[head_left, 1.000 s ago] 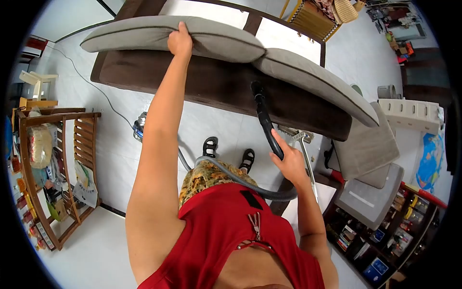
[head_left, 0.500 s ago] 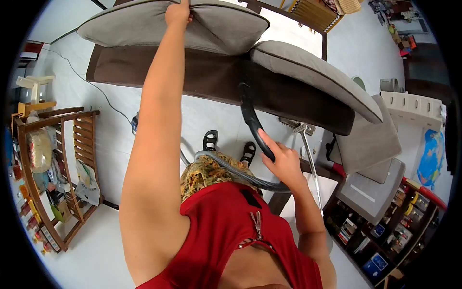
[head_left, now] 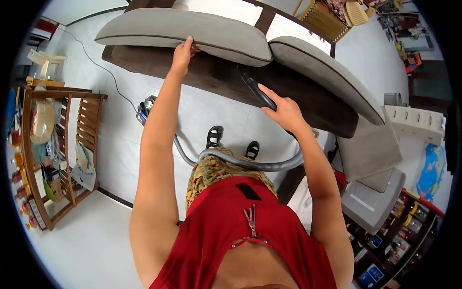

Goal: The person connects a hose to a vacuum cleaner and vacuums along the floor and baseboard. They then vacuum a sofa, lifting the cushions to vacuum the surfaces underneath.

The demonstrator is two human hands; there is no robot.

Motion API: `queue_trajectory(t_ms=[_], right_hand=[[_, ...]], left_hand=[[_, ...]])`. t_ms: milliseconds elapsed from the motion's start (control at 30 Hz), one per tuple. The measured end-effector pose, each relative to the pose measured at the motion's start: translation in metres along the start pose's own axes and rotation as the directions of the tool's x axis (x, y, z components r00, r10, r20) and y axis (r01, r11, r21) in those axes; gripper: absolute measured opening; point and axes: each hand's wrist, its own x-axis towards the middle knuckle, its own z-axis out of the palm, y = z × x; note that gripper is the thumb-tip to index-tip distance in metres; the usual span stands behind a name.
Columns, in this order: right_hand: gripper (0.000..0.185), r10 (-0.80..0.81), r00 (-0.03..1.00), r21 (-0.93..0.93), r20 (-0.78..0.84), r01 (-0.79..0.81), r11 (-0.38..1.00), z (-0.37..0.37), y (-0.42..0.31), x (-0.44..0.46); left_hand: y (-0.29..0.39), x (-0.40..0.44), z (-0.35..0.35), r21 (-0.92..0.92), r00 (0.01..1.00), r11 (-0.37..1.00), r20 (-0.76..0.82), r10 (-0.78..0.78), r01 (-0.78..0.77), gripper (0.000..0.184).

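Observation:
My left hand (head_left: 182, 57) grips the near lower edge of a grey back cushion (head_left: 192, 31), its fingers partly hidden beneath the edge. In my right hand (head_left: 285, 114) is the black handle of a vacuum cleaner hose (head_left: 260, 92). The tube's far end reaches the dark brown sofa seat (head_left: 211, 77) by the gap between two cushions, where its tip is hidden. A second grey cushion (head_left: 327, 77) leans to the right. From the handle, a grey ribbed hose (head_left: 260, 166) loops across in front of my legs to the vacuum cleaner body (head_left: 144, 108) on the floor.
A wooden rack (head_left: 62, 159) with bags stands left. Right are grey seat cushions (head_left: 370, 144), a grey plastic lid or box (head_left: 373, 200), a white drawer unit (head_left: 415, 120) and a dark shelf (head_left: 399, 236). A power cord (head_left: 103, 65) crosses the floor.
My left hand has come from the cushion's upper part to its near lower edge, and the cushion now tips forward. My right hand has pushed the vacuum handle farther toward the sofa.

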Motion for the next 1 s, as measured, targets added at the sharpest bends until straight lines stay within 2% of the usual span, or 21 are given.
queue_trajectory(t_ms=[133, 233, 333, 433, 500, 533, 567, 633, 733, 833, 867, 1000], right_hand=[[0.071, 0.026, 1.000, -0.076, -0.015, -0.027, 0.997, 0.004, 0.003, -0.022], [0.072, 0.042, 0.999, -0.071, -0.003, -0.042, 0.997, 0.000, 0.003, -0.030], [0.074, 0.050, 0.999, -0.083, 0.000, -0.050, 0.995, 0.005, 0.007, -0.031], [0.075, 0.073, 0.997, -0.087, -0.011, -0.074, 0.994, 0.004, 0.000, -0.030], [0.077, 0.088, 0.996, -0.075, -0.008, -0.089, 0.993, 0.004, -0.002, -0.029], [0.077, 0.072, 0.997, -0.061, -0.023, -0.073, 0.995, 0.005, -0.001, -0.030], [0.077, 0.054, 0.998, -0.051, -0.040, -0.056, 0.997, 0.005, 0.000, -0.030], [0.077, 0.063, 0.997, -0.012, -0.036, -0.064, 0.998, 0.005, -0.002, -0.032], [0.076, 0.095, 0.995, 0.031, -0.030, -0.094, 0.995, 0.001, -0.003, -0.030], [0.076, 0.100, 0.995, 0.043, -0.027, -0.099, 0.994, 0.002, -0.005, -0.032], [0.076, 0.090, 0.995, 0.044, -0.035, -0.088, 0.995, 0.004, -0.004, -0.032], [0.077, 0.064, 0.997, 0.008, -0.040, -0.064, 0.998, 0.007, -0.001, -0.035]], left_hand=[[-0.005, 0.018, 0.010, -0.061, 0.996, 0.995, -0.049, 0.072, -0.074, 0.042], [0.001, 0.037, 0.018, 0.115, 0.979, 0.981, -0.109, 0.172, -0.159, 0.041], [0.026, 0.063, 0.037, 0.302, 0.956, 0.928, -0.126, 0.267, -0.219, 0.048], [0.062, 0.098, 0.053, 0.600, 0.934, 0.752, -0.022, 0.356, -0.272, 0.056], [0.085, 0.118, 0.067, 0.651, 0.936, 0.710, 0.003, 0.351, -0.269, 0.061], [0.089, 0.135, 0.076, 0.660, 0.943, 0.710, -0.006, 0.333, -0.247, 0.057], [0.085, 0.165, 0.087, 0.593, 0.973, 0.793, -0.062, 0.221, -0.142, 0.054], [0.100, 0.187, 0.101, 0.656, 0.986, 0.752, -0.082, 0.143, -0.055, 0.052], [0.104, 0.199, 0.105, 0.619, 0.995, 0.785, -0.084, 0.062, 0.004, 0.050], [0.098, 0.179, 0.087, 0.351, 0.997, 0.934, 0.029, 0.068, -0.074, 0.047], [0.098, 0.169, 0.079, 0.260, 0.998, 0.965, 0.043, 0.034, -0.044, 0.045], [0.092, 0.135, 0.054, 0.203, 0.987, 0.976, 0.157, 0.046, -0.077, 0.049]])
